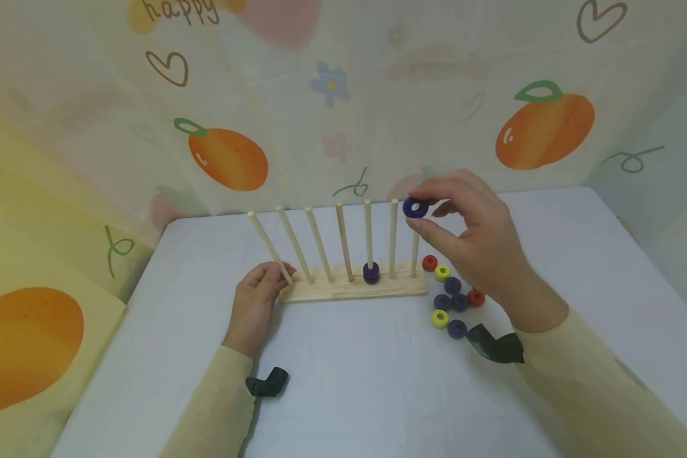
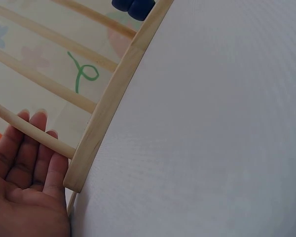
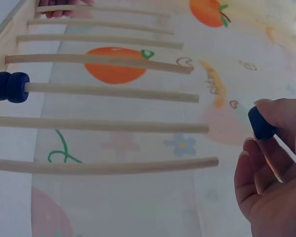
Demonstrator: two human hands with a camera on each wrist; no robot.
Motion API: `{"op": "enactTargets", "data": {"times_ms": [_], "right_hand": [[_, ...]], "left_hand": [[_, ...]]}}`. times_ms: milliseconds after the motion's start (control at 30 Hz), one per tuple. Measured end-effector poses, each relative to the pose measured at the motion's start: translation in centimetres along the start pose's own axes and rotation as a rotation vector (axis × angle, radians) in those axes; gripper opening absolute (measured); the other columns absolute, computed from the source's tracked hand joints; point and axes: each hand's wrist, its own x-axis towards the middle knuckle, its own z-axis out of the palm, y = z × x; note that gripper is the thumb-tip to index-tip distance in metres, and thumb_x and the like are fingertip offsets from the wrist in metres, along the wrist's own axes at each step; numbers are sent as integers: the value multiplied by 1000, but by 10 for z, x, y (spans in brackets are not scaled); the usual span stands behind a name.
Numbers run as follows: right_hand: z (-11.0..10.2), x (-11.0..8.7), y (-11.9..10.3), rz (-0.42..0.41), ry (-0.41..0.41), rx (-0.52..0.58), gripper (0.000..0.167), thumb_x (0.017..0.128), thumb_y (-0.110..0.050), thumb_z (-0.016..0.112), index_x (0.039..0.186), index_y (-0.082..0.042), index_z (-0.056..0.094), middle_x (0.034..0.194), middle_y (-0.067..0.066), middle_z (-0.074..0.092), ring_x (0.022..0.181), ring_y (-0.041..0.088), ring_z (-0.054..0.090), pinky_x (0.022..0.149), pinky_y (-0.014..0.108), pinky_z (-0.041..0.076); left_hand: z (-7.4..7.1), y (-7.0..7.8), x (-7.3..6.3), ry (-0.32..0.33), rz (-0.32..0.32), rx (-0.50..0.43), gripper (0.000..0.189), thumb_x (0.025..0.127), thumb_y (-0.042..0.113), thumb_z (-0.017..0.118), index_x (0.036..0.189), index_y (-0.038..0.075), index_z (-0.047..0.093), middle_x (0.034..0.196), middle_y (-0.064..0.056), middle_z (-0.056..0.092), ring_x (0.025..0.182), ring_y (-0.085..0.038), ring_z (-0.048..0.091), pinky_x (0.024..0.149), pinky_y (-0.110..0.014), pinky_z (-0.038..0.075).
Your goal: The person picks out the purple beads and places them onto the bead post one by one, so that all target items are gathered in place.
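A blue ring bead (image 1: 415, 208) is pinched between the thumb and fingertips of my right hand (image 1: 475, 235), level with the tops of the pegs at the right end of the wooden peg rack (image 1: 355, 291). In the right wrist view the bead (image 3: 261, 123) stands apart from the peg tips. My left hand (image 1: 257, 296) holds the rack's left end, its fingers behind the leftmost peg (image 2: 37, 133) in the left wrist view. Two blue beads (image 3: 10, 87) sit stacked at the foot of one peg, third from the right. The other pegs carry no beads.
Loose beads lie on the white table (image 1: 343, 381) right of the rack: red ones (image 1: 430, 263), yellow ones (image 1: 440, 319) and several blue ones (image 1: 457, 329). A patterned cloth (image 1: 349, 127) hangs behind the table. Dark wrist devices (image 1: 268, 383) show at both sleeves.
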Motion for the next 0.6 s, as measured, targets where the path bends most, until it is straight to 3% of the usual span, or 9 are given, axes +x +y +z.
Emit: {"op": "enactTargets", "data": {"times_ms": [367, 600], "right_hand": [[16, 18, 8, -9, -19, 16, 32, 93, 5, 85, 122, 8, 71, 117, 15, 70, 107, 21, 64, 91, 28, 60], [27, 31, 8, 14, -31, 108, 31, 94, 5, 84, 123, 6, 72, 117, 11, 69, 106, 17, 64, 87, 36, 63]], "left_hand": [[0, 0, 0, -12, 12, -5, 46, 113, 31, 66, 119, -14, 63, 125, -19, 68, 121, -30, 67, 109, -38, 54], [-1, -1, 0, -11, 15, -7, 46, 113, 31, 66, 119, -15, 63, 124, -19, 68, 120, -30, 67, 108, -38, 55]]}}
